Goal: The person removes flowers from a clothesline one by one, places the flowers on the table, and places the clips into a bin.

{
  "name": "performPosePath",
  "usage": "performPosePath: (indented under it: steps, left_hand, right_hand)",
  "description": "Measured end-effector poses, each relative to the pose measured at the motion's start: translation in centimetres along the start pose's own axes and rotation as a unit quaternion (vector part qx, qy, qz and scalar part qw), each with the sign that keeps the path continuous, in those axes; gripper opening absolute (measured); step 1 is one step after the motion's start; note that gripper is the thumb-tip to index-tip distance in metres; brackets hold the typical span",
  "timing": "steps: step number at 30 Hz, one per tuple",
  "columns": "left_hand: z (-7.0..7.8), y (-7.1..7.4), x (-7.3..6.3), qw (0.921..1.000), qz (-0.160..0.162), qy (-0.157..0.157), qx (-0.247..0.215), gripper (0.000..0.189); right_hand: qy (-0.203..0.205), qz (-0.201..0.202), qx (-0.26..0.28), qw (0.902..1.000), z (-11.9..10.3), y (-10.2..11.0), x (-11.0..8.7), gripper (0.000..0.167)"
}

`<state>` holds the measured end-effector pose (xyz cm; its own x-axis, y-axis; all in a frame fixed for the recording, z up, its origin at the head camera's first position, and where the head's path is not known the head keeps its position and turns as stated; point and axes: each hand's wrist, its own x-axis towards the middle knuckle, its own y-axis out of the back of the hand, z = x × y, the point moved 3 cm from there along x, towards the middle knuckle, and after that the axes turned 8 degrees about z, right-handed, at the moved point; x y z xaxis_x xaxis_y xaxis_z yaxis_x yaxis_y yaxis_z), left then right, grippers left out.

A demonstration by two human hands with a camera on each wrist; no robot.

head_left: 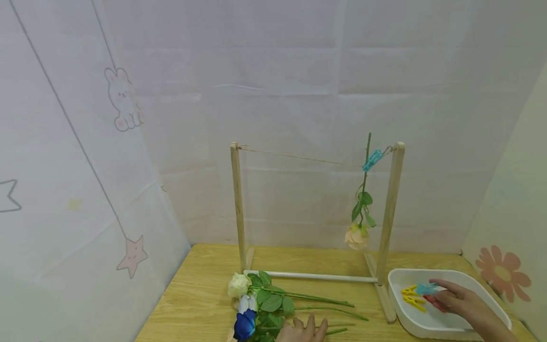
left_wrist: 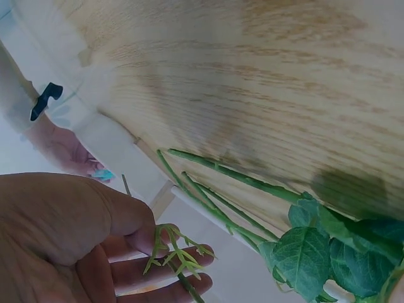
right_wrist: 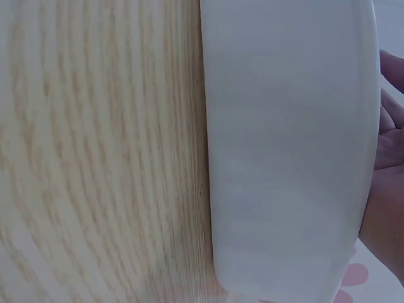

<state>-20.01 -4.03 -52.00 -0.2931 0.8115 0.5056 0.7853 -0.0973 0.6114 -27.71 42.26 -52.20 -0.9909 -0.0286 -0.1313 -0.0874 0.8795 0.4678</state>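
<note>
At the bottom of the head view, my left hand [head_left: 302, 330] lies among the flower stems. The left wrist view shows that hand [left_wrist: 95, 240] pinching a thin green flower stem [left_wrist: 183, 284] with small pale leaflets between thumb and fingers; its bloom is out of sight. My right hand [head_left: 463, 304] reaches over the white basin [head_left: 448, 327] and pinches a blue clothespin [head_left: 427, 289] at its fingertips. Yellow clothespins [head_left: 413, 301] and a red clothespin [head_left: 437, 304] lie below it. In the right wrist view, the basin wall [right_wrist: 290, 151] partly hides the right hand [right_wrist: 388, 139].
A wooden rack [head_left: 391, 213] with a string [head_left: 299, 156] stands behind. From the string a peach rose [head_left: 356, 236] hangs head down by a blue clothespin [head_left: 372, 160]. A white rose [head_left: 239, 285] and a blue rose [head_left: 245, 325] lie on the wooden table [head_left: 192, 294].
</note>
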Motion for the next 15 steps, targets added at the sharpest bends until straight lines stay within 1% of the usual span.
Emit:
performPosePath:
  steps: [3,8,10,13,15]
  left_hand:
    - [0.1,-0.2,-0.1,1.0,-0.006,-0.005,-0.003,0.036]
    - [0.4,-0.5,-0.2,0.9992,-0.024,0.009,-0.032,0.035]
    - [0.6,-0.6,-0.3,0.9987,-0.032,0.014,-0.037,0.035]
    - [0.7,-0.9,-0.4,0.9984,-0.04,0.011,-0.038,0.034]
    - [0.8,-1.1,-0.6,0.9989,-0.035,0.005,-0.031,0.031]
  right_hand:
    - [0.019,-0.028,0.027,0.9991,0.0,-0.1,0.3,0.063]
    - [0.039,-0.027,0.023,0.9986,0.1,-0.4,0.7,0.058]
    - [0.044,-0.032,0.032,0.998,0.1,-0.4,0.9,0.056]
    - [0.046,-0.038,0.039,0.9975,0.2,-0.4,1.1,0.048]
    - [0.049,-0.044,0.041,0.997,0.3,-0.5,1.2,0.038]
